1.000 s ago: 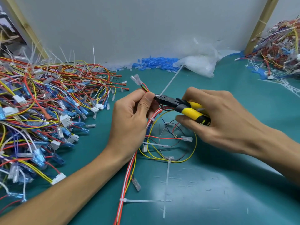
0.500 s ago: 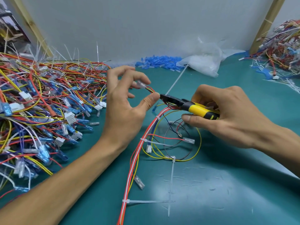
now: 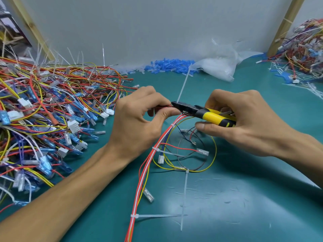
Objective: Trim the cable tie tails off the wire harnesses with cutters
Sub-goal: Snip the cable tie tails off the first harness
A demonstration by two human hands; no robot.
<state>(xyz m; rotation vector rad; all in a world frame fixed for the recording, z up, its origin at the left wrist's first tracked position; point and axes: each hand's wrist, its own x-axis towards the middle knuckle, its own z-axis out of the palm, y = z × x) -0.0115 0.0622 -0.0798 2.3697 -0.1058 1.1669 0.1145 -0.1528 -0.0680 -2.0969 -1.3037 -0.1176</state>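
Observation:
A wire harness (image 3: 148, 165) of red, white and yellow wires lies on the teal table and rises to my left hand (image 3: 139, 123), which pinches its upper end between thumb and fingers. My right hand (image 3: 244, 123) grips yellow-and-black cutters (image 3: 204, 113). Their black jaws sit at the base of a long white cable tie tail (image 3: 183, 84) that sticks up from the pinched spot. Other tie tails (image 3: 184, 194) still jut from the harness lower down. Whether the jaws are closed on the tail is hidden.
A big heap of harnesses (image 3: 43, 119) with upright tie tails fills the left. Another pile (image 3: 304, 49) sits far right. Blue terminal sleeves (image 3: 167, 66) and a clear plastic bag (image 3: 216, 65) lie along the back wall. Two wooden posts (image 3: 286, 23) lean there.
My left hand went from open fingers to pinching the harness end again. The cutters' jaws have stayed at the base of the upright tie tail. The view shifted slightly.

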